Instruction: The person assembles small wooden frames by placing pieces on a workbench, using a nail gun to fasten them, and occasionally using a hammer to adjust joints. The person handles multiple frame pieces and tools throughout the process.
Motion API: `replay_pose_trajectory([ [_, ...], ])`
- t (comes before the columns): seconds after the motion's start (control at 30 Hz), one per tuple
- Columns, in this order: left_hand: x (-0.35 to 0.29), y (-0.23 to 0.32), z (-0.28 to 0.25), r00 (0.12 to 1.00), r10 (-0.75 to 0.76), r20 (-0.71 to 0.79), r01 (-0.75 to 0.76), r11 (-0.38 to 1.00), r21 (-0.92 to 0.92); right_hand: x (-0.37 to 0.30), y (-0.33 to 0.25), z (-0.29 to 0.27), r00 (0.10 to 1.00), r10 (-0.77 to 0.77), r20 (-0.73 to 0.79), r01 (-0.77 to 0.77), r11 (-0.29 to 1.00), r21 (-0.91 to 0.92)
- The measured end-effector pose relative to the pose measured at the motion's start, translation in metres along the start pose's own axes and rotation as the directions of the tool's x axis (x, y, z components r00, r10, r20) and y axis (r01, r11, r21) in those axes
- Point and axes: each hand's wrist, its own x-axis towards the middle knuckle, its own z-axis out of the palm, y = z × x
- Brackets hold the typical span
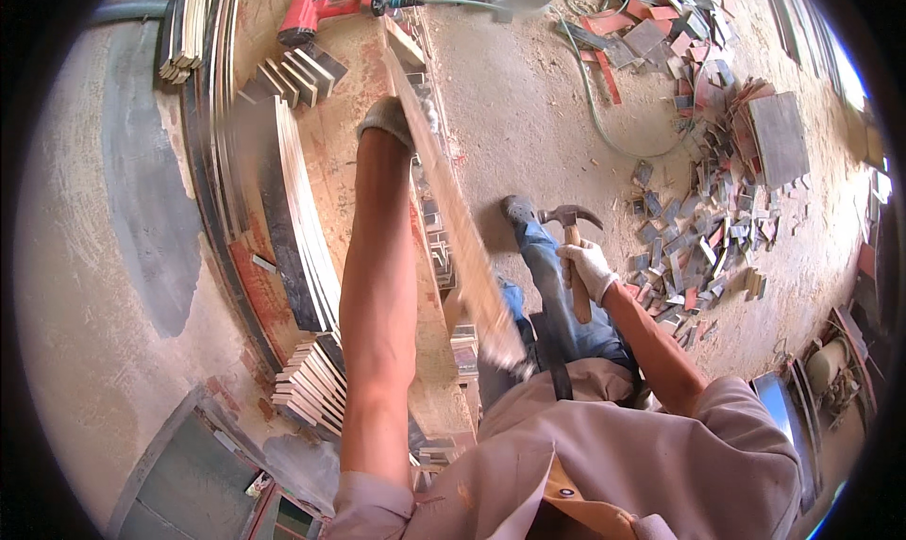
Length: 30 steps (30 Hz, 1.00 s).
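Observation:
My right hand (589, 270), in a white glove, is closed round the wooden handle of a claw hammer (573, 221). The hammer's dark head points up, in front of my blue trousers. On the left, my outstretched left hand (389, 123) wears a greyish glove and grips a long, narrow wooden board (455, 221). Some of its fingertips show past the board's right side; the rest are hidden. The board slants from beyond this hand down toward my waist, its near end blurred. Under my left arm runs a wooden workbench (326, 158).
A red pistol-shaped power tool (321, 14) lies at the bench's far end, beside a thin hose. Stacks of dark-faced strips (300, 210) and short pieces (311, 382) sit along the bench. Offcuts (694, 229) litter the floor at right, near a square panel (779, 139).

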Motion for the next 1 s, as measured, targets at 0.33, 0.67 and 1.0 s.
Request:
replay_pose_trajectory([
  [0.33,-0.015,-0.003,0.031,0.995,0.103,0.005,-0.1,0.962,0.255,-0.016,-0.019,-0.024,0.995,-0.024,-0.099,0.029,0.999,0.041],
  [0.67,-0.107,-0.062,-0.138,0.574,0.814,0.084,-0.065,-0.057,0.996,-0.023,0.008,-0.047,0.981,0.007,-0.193,-0.001,1.0,0.031],
  [1.0,-0.059,-0.143,-0.23,0.477,0.838,0.267,0.108,-0.357,0.928,-0.035,0.03,-0.037,0.978,0.005,-0.208,-0.016,0.999,-0.049],
])
